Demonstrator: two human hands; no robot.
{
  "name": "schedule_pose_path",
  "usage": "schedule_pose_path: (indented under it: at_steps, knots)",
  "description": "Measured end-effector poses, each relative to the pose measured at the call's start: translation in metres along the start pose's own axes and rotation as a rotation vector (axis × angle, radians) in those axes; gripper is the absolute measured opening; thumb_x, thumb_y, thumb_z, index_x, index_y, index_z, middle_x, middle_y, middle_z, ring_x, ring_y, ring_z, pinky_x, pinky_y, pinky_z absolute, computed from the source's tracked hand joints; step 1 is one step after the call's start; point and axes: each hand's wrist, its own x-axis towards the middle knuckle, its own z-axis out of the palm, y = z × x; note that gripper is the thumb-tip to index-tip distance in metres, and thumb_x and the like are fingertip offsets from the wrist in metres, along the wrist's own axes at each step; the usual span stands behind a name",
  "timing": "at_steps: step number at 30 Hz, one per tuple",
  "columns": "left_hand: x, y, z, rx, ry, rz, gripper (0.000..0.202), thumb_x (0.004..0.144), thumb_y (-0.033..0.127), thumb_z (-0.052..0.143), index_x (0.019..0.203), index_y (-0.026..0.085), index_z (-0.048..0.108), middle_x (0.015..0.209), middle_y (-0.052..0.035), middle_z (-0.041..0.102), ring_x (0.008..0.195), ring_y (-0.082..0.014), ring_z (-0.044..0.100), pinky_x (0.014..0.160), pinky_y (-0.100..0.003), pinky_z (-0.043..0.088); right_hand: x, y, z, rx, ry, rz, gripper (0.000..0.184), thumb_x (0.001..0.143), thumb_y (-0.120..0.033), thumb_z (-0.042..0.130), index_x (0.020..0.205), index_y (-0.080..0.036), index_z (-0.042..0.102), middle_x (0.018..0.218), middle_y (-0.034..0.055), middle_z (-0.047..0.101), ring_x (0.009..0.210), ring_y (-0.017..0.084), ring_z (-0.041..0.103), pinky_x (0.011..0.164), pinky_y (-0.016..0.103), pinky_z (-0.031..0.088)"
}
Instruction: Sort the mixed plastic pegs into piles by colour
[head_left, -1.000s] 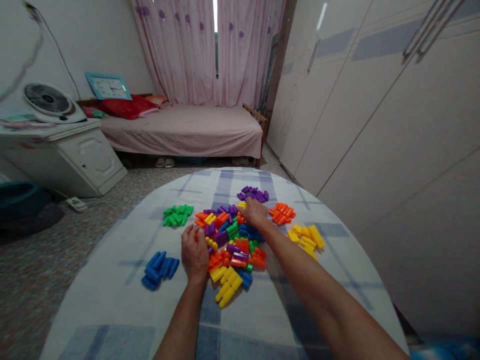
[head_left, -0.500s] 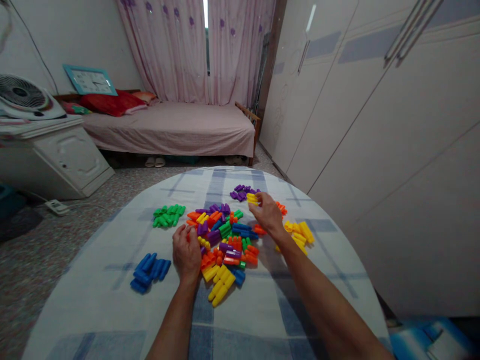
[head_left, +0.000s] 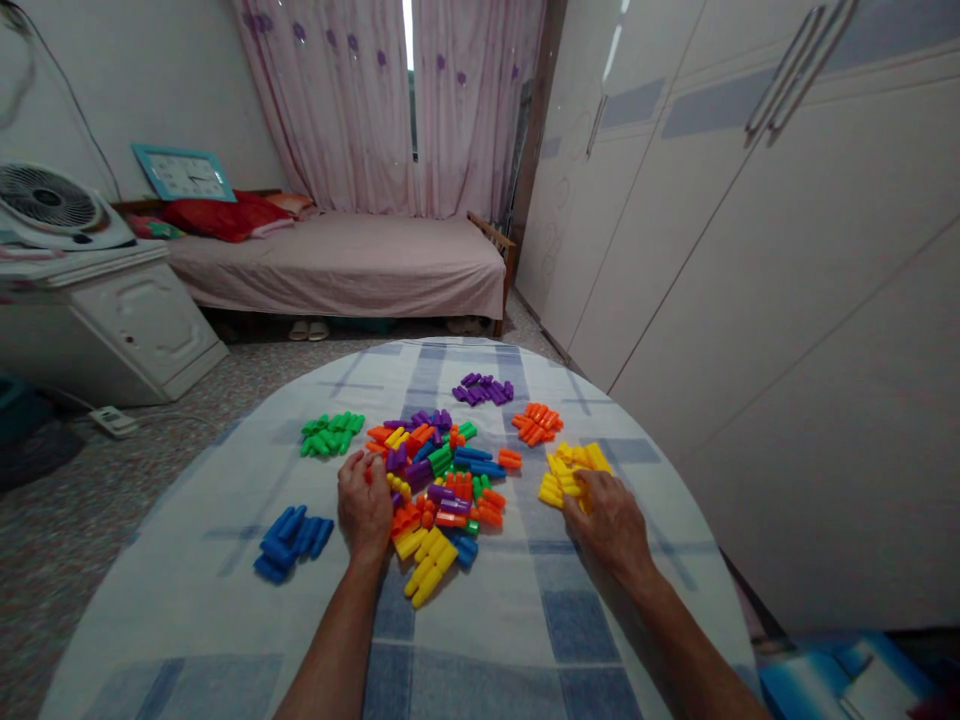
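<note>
A mixed heap of coloured plastic blocks (head_left: 444,478) lies in the middle of the round checked table (head_left: 525,620). Sorted groups ring it: green (head_left: 330,433), blue (head_left: 292,535), purple (head_left: 484,390), orange (head_left: 537,423) and yellow (head_left: 574,462). My left hand (head_left: 364,508) rests at the heap's left edge with its fingers curled, and a bit of red shows between them. My right hand (head_left: 609,522) lies at the near side of the yellow group, its fingers bent down onto a yellow block there.
White wardrobe doors (head_left: 750,260) run along the right. A pink bed (head_left: 337,260) stands at the back under curtains. To the left are a white cabinet (head_left: 127,320) with a fan (head_left: 49,200) on it and a power strip (head_left: 114,421) on the floor.
My right hand picked a yellow block from the far side of the heap and carried it right and nearer, down to the yellow group. My left hand stayed at the heap's left edge.
</note>
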Motion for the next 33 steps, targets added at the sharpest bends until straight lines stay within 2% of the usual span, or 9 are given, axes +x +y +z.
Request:
schedule_pose_path:
  at_steps: [4, 8, 12, 16, 23, 27, 33]
  knots:
    - [-0.001, 0.000, 0.000, 0.003, -0.002, -0.005, 0.044, 0.089, 0.044, 0.034, 0.106, 0.015, 0.063, 0.125, -0.0124, 0.053, 0.115, -0.0254, 0.050, 0.103, -0.039, 0.038, 0.008, -0.011, -0.009, 0.058, 0.034, -0.050, 0.023, 0.085, -0.031, 0.050, 0.102, -0.019, 0.058, 0.105, 0.0096, 0.062, 0.099, 0.026, 0.054, 0.087, 0.040, 0.043]
    - [-0.001, 0.000, 0.000, 0.000, -0.006, -0.008, 0.044, 0.089, 0.043, 0.034, 0.106, 0.014, 0.063, 0.124, -0.0132, 0.053, 0.116, -0.0255, 0.050, 0.104, -0.039, 0.037, 0.027, -0.038, -0.010, 0.183, 0.015, -0.148, 0.021, 0.086, -0.027, 0.050, 0.102, -0.019, 0.059, 0.104, 0.0091, 0.062, 0.101, 0.025, 0.054, 0.091, 0.039, 0.042]
    - [-0.001, 0.001, 0.000, -0.012, -0.006, -0.022, 0.042, 0.089, 0.042, 0.036, 0.104, 0.015, 0.064, 0.123, -0.0126, 0.054, 0.116, -0.0250, 0.049, 0.104, -0.039, 0.037, 0.048, -0.065, 0.005, 0.268, -0.078, -0.247, 0.023, 0.085, -0.023, 0.050, 0.106, -0.018, 0.060, 0.107, 0.0092, 0.063, 0.103, 0.023, 0.054, 0.092, 0.037, 0.042]
    - [-0.002, 0.001, 0.001, -0.023, 0.000, -0.020, 0.041, 0.089, 0.042, 0.036, 0.105, 0.016, 0.064, 0.123, -0.0114, 0.054, 0.117, -0.0239, 0.049, 0.105, -0.037, 0.036, 0.061, -0.081, 0.023, 0.291, -0.195, -0.272, 0.029, 0.083, -0.021, 0.053, 0.112, -0.017, 0.059, 0.112, 0.0094, 0.062, 0.107, 0.022, 0.054, 0.094, 0.036, 0.041]
    - [-0.002, 0.000, 0.001, -0.020, 0.001, -0.008, 0.041, 0.089, 0.042, 0.036, 0.105, 0.016, 0.064, 0.124, -0.0115, 0.053, 0.116, -0.0237, 0.050, 0.104, -0.037, 0.038, 0.061, -0.100, 0.038, 0.301, -0.277, -0.253, 0.035, 0.084, -0.032, 0.057, 0.117, -0.021, 0.058, 0.114, 0.0080, 0.064, 0.110, 0.024, 0.055, 0.091, 0.038, 0.039]
    - [-0.001, 0.000, 0.001, -0.014, 0.002, -0.008, 0.041, 0.089, 0.041, 0.036, 0.104, 0.016, 0.064, 0.123, -0.0115, 0.054, 0.115, -0.0241, 0.051, 0.103, -0.038, 0.038, 0.057, -0.105, 0.043, 0.305, -0.243, -0.191, 0.035, 0.082, -0.033, 0.058, 0.114, -0.020, 0.060, 0.109, 0.0080, 0.065, 0.106, 0.025, 0.056, 0.091, 0.040, 0.037]
    - [-0.002, 0.002, 0.001, -0.022, 0.011, 0.008, 0.040, 0.089, 0.041, 0.037, 0.104, 0.015, 0.064, 0.123, -0.0125, 0.053, 0.115, -0.0251, 0.050, 0.103, -0.039, 0.038, 0.049, -0.099, 0.046, 0.434, -0.175, -0.188, 0.032, 0.081, -0.031, 0.059, 0.112, -0.020, 0.060, 0.109, 0.0075, 0.064, 0.104, 0.023, 0.055, 0.092, 0.038, 0.037]
